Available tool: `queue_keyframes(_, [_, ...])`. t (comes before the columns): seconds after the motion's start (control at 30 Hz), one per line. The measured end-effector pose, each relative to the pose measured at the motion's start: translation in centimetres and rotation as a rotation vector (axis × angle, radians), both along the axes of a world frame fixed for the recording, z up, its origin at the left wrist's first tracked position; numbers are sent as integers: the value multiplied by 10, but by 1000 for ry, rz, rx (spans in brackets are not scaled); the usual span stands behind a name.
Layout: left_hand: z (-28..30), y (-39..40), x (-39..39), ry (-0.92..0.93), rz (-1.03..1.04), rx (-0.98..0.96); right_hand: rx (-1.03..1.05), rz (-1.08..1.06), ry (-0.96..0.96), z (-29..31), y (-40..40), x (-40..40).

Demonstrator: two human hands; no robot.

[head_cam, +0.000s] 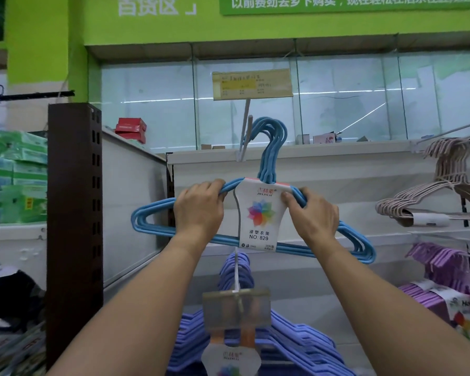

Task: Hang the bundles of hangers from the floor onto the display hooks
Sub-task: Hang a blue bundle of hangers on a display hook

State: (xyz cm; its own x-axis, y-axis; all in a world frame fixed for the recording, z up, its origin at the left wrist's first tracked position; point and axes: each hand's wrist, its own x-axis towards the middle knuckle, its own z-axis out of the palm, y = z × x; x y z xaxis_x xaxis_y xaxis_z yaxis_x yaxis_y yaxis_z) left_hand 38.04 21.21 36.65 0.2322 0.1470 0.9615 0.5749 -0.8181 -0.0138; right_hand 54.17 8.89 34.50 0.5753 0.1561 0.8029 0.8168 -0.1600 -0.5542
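— Both hands were on it? Quick, I need states.

— Yes. Left hand (198, 210) gripped the left shoulder of the blue hanger bundle (258, 213), fingers curled over the top wires. Right hand (312, 215) gripped the right shoulder, thumb pressed on the edge of the white label card (261, 215). Neither hand was slack.

— Why two hands, one per shoulder?

— My guess: to keep the stack level and the hook ends together, so all of them go over the rod in one pass. One hand would likely let the bundle swing or fan out.

— Where was the bundle then?

— Up at head height, between the hands, held out in front of the white shelf back. Its blue hook ends (272, 134) sat right beside the tip of the display hook (246, 134), the rod under the yellow price tag (252, 84). I couldn't tell whether they were already over the rod or only next to it.

— So hung or not?

— Not done, I'd say: the hands carried the weight.

— Anything else on the display?

— Purple hanger bundle (255, 335) on the hook below, directly under the blue one, with a clear tag holder (236, 308) in front. Pink hangers (440, 191) on a hook to the right, violet ones (445, 267) beneath those. Well apart from the hands.

— Floor stock?

— Not visible from where I looked.
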Motion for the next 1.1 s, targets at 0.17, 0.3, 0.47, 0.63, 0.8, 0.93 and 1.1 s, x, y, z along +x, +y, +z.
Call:
queue_keyframes(0.17, [7, -31, -6, 30, -4, 51, 90, 22, 45, -8, -23, -2])
queue_keyframes(0.3, [12, -63, -7, 90, 75, 38, 121, 32, 59, -13, -45, 0])
queue_keyframes(0.47, [5, -101, -13, 124, 133, -53, 51, -3, 70, -16, -78, -7])
queue_keyframes(0.63, [-2, -131, -15, 129, 74, -141, 62, -30, 104, -18, -118, -20])
queue_keyframes(0.8, [-1, -173, -2, 65, -142, -211, 163, -116, 155, -32, -167, -34])
queue_keyframes(0.93, [-13, -207, 8, 78, -245, -213, 163, -203, 191, -52, -211, -38])
queue_keyframes(1.1, [-42, -247, 26, 189, -310, -217, 79, -313, 222, -78, -271, -32])
